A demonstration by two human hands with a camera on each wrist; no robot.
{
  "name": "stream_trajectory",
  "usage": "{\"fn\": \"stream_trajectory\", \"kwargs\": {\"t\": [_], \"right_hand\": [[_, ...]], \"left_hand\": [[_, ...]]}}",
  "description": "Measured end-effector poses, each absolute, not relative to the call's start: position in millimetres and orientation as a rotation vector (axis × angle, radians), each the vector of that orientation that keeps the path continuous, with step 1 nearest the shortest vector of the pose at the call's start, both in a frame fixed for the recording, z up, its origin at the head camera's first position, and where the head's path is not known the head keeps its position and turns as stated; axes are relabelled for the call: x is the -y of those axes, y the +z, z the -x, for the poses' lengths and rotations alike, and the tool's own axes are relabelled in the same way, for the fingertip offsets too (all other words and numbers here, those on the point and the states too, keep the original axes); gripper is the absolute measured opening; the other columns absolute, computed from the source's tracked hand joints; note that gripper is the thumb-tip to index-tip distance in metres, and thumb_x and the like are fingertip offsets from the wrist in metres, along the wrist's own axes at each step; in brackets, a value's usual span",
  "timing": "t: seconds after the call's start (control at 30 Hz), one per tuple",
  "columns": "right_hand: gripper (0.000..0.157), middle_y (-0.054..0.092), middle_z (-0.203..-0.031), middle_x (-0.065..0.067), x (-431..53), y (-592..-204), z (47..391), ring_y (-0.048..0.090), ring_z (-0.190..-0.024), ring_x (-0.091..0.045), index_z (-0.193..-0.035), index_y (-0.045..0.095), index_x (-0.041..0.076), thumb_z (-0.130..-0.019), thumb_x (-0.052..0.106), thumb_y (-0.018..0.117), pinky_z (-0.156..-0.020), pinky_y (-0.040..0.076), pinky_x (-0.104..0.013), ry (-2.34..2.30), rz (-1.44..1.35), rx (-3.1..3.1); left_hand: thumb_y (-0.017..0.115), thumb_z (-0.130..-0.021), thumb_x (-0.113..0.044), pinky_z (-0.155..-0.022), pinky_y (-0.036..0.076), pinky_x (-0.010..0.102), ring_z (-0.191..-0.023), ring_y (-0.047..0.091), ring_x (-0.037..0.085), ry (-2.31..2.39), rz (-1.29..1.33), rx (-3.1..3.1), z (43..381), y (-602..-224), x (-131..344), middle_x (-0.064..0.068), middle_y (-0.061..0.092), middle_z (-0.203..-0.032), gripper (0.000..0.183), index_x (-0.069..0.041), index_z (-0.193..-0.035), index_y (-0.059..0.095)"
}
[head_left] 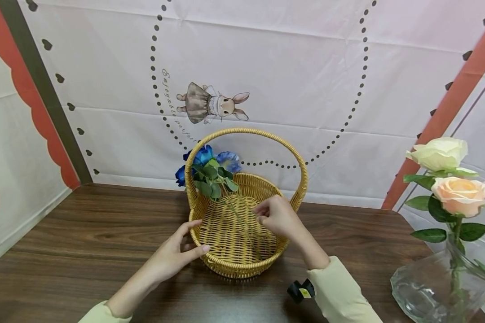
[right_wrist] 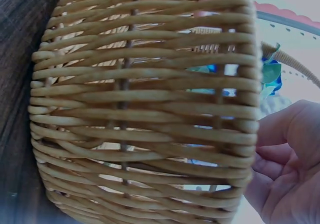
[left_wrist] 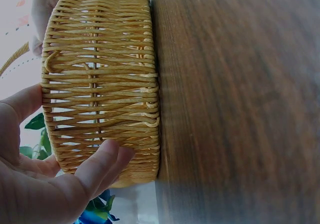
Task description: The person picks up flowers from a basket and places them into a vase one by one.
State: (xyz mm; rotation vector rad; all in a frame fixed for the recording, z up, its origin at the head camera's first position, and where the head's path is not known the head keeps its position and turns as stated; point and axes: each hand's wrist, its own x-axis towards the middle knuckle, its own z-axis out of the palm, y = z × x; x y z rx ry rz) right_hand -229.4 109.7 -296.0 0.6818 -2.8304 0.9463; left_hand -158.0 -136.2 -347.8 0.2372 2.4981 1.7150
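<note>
A round woven wicker basket [head_left: 242,269] with a tall arched handle stands on the table. Blue artificial roses [head_left: 204,154] with green leaves lean at its back left, their heads past the rim by the handle. A thin green stem [head_left: 242,220] slants down across the basket's inside. My left hand [head_left: 174,251] grips the basket's left front rim; the left wrist view shows fingers [left_wrist: 97,166] on the outer weave. My right hand [head_left: 280,217] is over the right side of the basket, fingers loosely curled, close to the stem. In the right wrist view, the weave partly hides its fingertips.
At the right stands a clear glass vase [head_left: 420,285] holding a white rose [head_left: 440,154] and a peach rose [head_left: 462,195]. A small black object [head_left: 301,290] shows beside the right sleeve. Behind the dark wooden table [head_left: 105,233] hangs a printed cloth [head_left: 291,89] with a rabbit.
</note>
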Motion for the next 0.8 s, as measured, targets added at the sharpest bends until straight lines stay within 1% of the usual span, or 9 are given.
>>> {"fn": "stream_trajectory", "kwargs": {"t": [0.17,0.33,0.5,0.8], "right_hand": [[0.018,0.066,-0.074,-0.004,-112,-287,226,0.057,-0.06,-0.009,-0.091,0.07,-0.001,-0.077,-0.006,0.06,-0.054,0.047,-0.022,0.999,-0.616,2.828],[0.018,0.066,-0.073,-0.004,-115,-279,224,0.058,-0.061,-0.009,-0.091,0.07,-0.002,-0.075,-0.006,0.061,-0.056,0.049,-0.021,0.983,-0.605,2.803],[0.019,0.065,-0.072,-0.003,-121,-272,219,0.057,-0.06,-0.01,-0.09,0.07,0.0,-0.075,-0.006,0.061,-0.055,0.048,-0.022,0.988,-0.584,2.796],[0.02,0.067,-0.076,-0.005,-138,-263,211,0.06,-0.065,-0.012,-0.093,0.069,-0.002,-0.075,-0.004,0.061,-0.058,0.05,-0.024,0.978,-0.572,2.807]], "left_hand": [[0.067,-0.083,-0.03,-0.087,0.047,0.044,-0.114,0.049,0.039,1.727,-0.25,-2.485,158,-348,136,0.025,0.042,-0.132,0.064,-0.015,-0.137,0.035],[0.067,-0.083,-0.03,-0.087,0.047,0.044,-0.114,0.049,0.039,1.724,-0.25,-2.492,159,-349,136,0.025,0.041,-0.132,0.064,-0.015,-0.137,0.035],[0.067,-0.083,-0.03,-0.087,0.047,0.045,-0.114,0.049,0.039,1.719,-0.249,-2.499,158,-348,137,0.025,0.041,-0.132,0.063,-0.016,-0.137,0.036],[0.066,-0.084,-0.031,-0.088,0.046,0.046,-0.114,0.048,0.039,1.708,-0.251,-2.498,158,-348,137,0.026,0.039,-0.134,0.063,-0.017,-0.137,0.035]]}}
